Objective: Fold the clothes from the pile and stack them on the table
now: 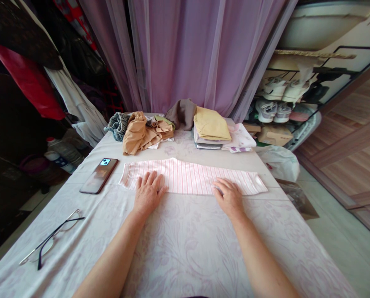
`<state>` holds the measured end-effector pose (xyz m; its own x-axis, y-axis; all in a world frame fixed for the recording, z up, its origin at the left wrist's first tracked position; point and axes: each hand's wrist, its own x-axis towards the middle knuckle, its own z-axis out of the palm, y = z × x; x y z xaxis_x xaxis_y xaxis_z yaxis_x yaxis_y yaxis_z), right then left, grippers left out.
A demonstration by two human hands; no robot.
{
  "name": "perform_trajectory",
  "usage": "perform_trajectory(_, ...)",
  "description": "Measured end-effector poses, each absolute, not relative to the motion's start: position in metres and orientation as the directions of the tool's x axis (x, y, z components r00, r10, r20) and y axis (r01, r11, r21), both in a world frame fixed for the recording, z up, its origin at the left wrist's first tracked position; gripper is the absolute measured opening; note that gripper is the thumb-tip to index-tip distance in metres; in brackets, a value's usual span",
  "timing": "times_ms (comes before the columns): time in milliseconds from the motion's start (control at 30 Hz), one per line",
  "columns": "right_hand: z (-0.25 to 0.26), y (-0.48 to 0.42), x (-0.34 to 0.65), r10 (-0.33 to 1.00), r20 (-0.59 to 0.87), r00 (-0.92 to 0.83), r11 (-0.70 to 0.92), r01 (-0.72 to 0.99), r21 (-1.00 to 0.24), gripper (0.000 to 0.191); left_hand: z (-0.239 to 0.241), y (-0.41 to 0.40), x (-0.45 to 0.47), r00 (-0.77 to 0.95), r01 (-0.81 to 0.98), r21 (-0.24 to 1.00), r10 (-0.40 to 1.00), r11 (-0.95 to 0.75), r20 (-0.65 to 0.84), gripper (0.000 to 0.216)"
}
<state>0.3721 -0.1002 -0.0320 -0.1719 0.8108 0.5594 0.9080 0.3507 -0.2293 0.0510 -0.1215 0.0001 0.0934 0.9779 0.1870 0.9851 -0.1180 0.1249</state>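
Note:
A pink-and-white striped pair of pants [185, 176], folded lengthwise into a long strip, lies flat across the table in front of me. My left hand [149, 191] rests open on its left part, fingers spread over the fabric. On its right part lies my right hand [230, 196], palm down, with the fingers slightly bent and the thumb a little apart. Neither hand grips the cloth. Behind the pants stand a folded stack topped by a yellow garment [211, 124] and a crumpled heap with a tan garment [138, 134].
A phone [100, 176] lies face down left of the pants, and eyeglasses [51, 240] lie nearer the left edge. The table wears a pale patterned cloth [185, 240]. A purple curtain [185, 54] hangs behind. Shelves with shoes [267, 109] stand at the right.

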Motion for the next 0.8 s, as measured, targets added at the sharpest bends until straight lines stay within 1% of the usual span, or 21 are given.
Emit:
perform_trajectory(400, -0.0328, -0.0995, 0.3728, 0.816, 0.553, -0.169, 0.358, 0.898, -0.255, 0.024, 0.0017, -0.1217, 0.0514, 0.090, 0.986, 0.123, 0.979, -0.114, 0.185, 0.051)
perform_trajectory(533, -0.0334, -0.0991, 0.3733, 0.815, 0.554, -0.169, 0.361, 0.896, -0.258, 0.024, 0.0016, -0.1217, 0.0512, 0.089, 0.983, 0.141, 0.978, -0.116, 0.189, 0.051)
perform_trajectory(800, -0.0306, -0.0997, 0.3733, 0.801, 0.568, -0.191, 0.382, 0.893, -0.237, 0.024, 0.0019, -0.1220, 0.0518, 0.087, 0.986, 0.127, 0.979, -0.111, 0.183, 0.051)
